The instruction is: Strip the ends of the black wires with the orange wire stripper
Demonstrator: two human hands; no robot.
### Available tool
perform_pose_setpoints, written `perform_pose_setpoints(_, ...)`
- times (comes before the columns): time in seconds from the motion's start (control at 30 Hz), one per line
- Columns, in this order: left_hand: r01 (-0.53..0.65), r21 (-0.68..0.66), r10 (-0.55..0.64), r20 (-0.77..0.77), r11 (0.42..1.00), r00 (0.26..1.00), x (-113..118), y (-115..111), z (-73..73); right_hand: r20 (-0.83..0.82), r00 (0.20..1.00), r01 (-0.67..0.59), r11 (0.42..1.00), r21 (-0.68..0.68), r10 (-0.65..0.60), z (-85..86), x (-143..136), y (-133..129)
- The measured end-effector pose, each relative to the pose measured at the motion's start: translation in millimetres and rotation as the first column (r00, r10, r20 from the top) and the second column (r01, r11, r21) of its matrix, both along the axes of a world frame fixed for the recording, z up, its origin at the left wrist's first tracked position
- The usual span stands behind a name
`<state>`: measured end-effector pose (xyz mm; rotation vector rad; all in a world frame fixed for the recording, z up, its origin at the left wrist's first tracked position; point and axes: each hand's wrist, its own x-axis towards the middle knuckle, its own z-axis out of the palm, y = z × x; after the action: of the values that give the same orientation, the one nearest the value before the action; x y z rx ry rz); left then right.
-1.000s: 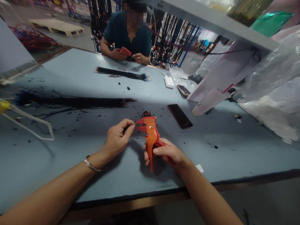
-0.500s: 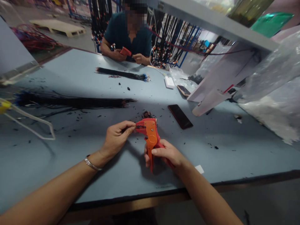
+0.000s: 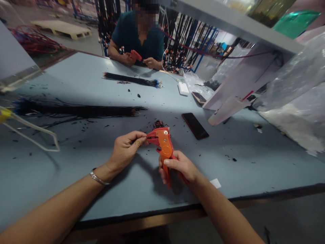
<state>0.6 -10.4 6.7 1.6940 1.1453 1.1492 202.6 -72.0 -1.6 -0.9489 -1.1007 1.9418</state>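
My right hand is wrapped round the handles of a red and orange wire stripper, its jaws pointing left. At those jaws, my left hand pinches a thin black wire, which is mostly hidden by the fingers. The fingertips touch or nearly touch the jaw tips. Behind the tool lies a small heap of cut wire scraps. A long bundle of black wires stretches across the table to the left.
A dark phone lies to the right, with a second phone and a white box beyond. Another wire bundle rests near a co-worker, who holds a red tool. A white wire stand is at left.
The stripper's handles have come closer together as my right hand squeezes. My left hand stays at the jaws, nearly unmoved.
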Motion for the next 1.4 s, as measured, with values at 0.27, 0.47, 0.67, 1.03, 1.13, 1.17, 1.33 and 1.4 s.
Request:
perform_pose_setpoints(0.27,0.026,0.098,-0.020,-0.061,0.995,0.998,-1.0,1.7,-2.8,0.041,0.999,0.011,1.000,0.027,-0.013,-2.2,-0.3,-0.7)
perform_pose_setpoints(0.47,0.017,0.247,0.046,-0.247,0.969,0.968,-3.3,-0.3,-6.7,0.058,0.998,0.027,0.999,0.021,-0.028,-3.4,-2.8,0.0)
perform_pose_setpoints(0.67,0.016,0.182,0.036,-0.275,0.983,0.961,-2.6,-1.6,-2.5,0.067,0.997,0.038,0.998,0.040,-0.041,-1.7,-6.0,-1.1)
perform_pose_setpoints(1.03,0.023,0.175,0.016,-0.217,0.984,0.976,-3.0,-2.8,2.7,0.100,0.993,0.057,0.994,0.096,-0.066,-4.0,-15.9,-7.7)
perform_pose_setpoints(1.13,0.019,0.189,0.022,-0.213,0.982,0.977,-3.2,-3.9,4.2,0.101,0.991,0.076,0.991,0.110,-0.087,-4.6,-18.5,-8.4)
perform_pose_setpoints(1.17,0.017,0.193,0.024,-0.208,0.981,0.978,-3.2,-4.1,4.2,0.105,0.989,0.092,0.989,0.114,-0.104,-5.5,-19.3,-8.2)
perform_pose_setpoints(1.33,0.004,0.163,0.027,-0.193,0.987,0.981,-3.3,-2.9,2.6,0.074,0.990,0.112,0.987,0.119,-0.121,-10.8,-22.0,-4.0)
perform_pose_setpoints(1.4,-0.022,0.144,0.050,-0.192,0.989,0.980,-3.3,-1.6,2.2,0.018,0.994,0.107,0.991,0.085,-0.109,-10.8,-20.9,-2.4)
